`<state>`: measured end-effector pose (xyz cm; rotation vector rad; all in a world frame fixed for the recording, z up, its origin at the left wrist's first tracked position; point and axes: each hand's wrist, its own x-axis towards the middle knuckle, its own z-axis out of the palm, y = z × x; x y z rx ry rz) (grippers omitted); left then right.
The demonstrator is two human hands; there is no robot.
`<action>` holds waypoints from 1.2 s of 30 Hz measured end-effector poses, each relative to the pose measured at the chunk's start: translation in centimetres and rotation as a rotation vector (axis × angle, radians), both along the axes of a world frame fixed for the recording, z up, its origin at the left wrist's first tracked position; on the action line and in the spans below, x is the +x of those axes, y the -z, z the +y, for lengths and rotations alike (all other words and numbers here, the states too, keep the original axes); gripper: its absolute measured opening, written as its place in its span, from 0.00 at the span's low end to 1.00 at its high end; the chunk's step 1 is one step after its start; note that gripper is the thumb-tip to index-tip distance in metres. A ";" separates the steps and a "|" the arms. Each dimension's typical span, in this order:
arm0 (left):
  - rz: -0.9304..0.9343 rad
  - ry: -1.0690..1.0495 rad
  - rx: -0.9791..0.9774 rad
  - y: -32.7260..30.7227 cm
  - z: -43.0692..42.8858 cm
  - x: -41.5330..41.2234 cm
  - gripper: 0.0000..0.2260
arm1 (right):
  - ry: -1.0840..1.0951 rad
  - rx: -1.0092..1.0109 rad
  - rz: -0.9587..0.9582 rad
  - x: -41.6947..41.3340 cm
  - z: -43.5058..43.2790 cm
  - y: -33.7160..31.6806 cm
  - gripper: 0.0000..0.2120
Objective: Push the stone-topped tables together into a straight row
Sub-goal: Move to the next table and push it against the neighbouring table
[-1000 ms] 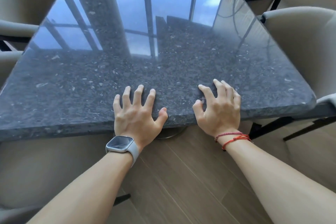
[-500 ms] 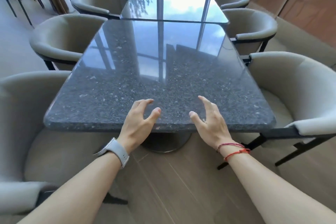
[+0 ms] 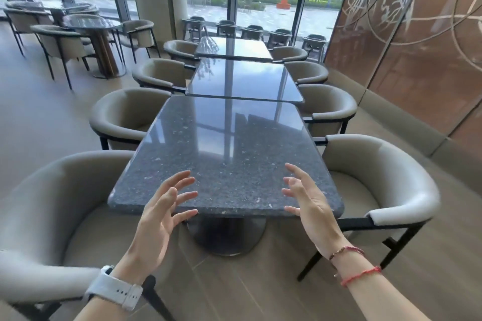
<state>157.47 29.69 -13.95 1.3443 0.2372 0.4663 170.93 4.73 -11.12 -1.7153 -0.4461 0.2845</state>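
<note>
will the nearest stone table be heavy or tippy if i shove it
Probably heavy: the nearest table has a thick stone slab top. It may pivot rather than slide straight, since it stands on one central round base. The polished top looks slick, so palms might slip; pushing its front edge seems safer.

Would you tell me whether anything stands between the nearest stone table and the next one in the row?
Nothing visible does: the nearest table seems to touch the next table; chairs stand only at the sides.
</note>
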 end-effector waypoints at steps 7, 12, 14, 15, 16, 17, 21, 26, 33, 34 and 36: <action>-0.060 0.020 0.004 -3.9 -1.9 -7.3 0.39 | -0.042 0.138 0.072 -6.0 -0.9 -2.9 0.17; -0.050 -0.078 0.023 -5.9 -2.2 -12.1 0.40 | -0.163 0.191 0.129 -8.4 0.5 -3.2 0.27; -0.059 -0.135 0.028 -6.4 -1.9 -14.0 0.39 | -0.213 0.197 0.151 -9.3 1.5 -3.2 0.26; -0.062 -0.165 0.025 -6.7 -1.7 -15.0 0.39 | -0.234 0.202 0.161 -9.8 2.1 -3.1 0.25; -0.062 -0.192 0.021 -6.9 -1.6 -16.0 0.39 | -0.257 0.203 0.172 -10.2 2.6 -3.1 0.24; -0.061 -0.215 0.016 -6.9 -1.5 -16.9 0.39 | -0.281 0.201 0.179 -10.7 3.2 -3.1 0.22; -0.066 -0.314 -0.002 -6.5 -1.2 -20.7 0.38 | -0.368 0.195 0.214 -12.7 6.0 -3.1 0.20; -0.071 -0.435 -0.037 -5.8 1.1 -25.9 0.36 | -0.480 0.149 0.264 -16.5 11.8 -3.3 0.24; -0.075 -0.519 -0.073 -4.5 8.8 -33.5 0.37 | -0.541 0.095 0.275 -23.5 21.3 -3.0 0.22; -0.075 -0.527 -0.078 -4.4 10.2 -34.7 0.37 | -0.542 0.089 0.276 -24.6 22.8 -2.9 0.23; -0.070 -0.546 -0.087 -4.1 13.0 -37.0 0.36 | -0.556 0.082 0.279 -26.9 26.0 -2.9 0.23</action>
